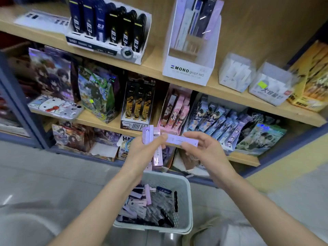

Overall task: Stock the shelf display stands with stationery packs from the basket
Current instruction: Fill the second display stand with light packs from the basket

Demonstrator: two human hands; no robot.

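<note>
My left hand (pixel 142 153) grips a small bunch of upright pastel stationery packs (pixel 157 155), lilac and pink, in front of the shelves. My right hand (pixel 200 150) pinches one long lilac pack (pixel 179 139) that lies crosswise, its left end against the left thumb. Below both hands, a pale grey basket (pixel 184 185) on the floor holds several more packs in lilac, pink, black and navy. On the upper shelf stands a white MONO graph display stand (pixel 188 70) with a few packs in it, and left of it a stand of dark packs (pixel 106 45).
Wooden shelves (pixel 156 64) carry clear plastic boxes (pixel 236 73), a yellow box (pixel 312 82), and on the middle shelf several illustrated card and pen boxes (pixel 138 103). The lowest shelf holds more boxes. Grey tiled floor (pixel 53 174) spreads left of the basket.
</note>
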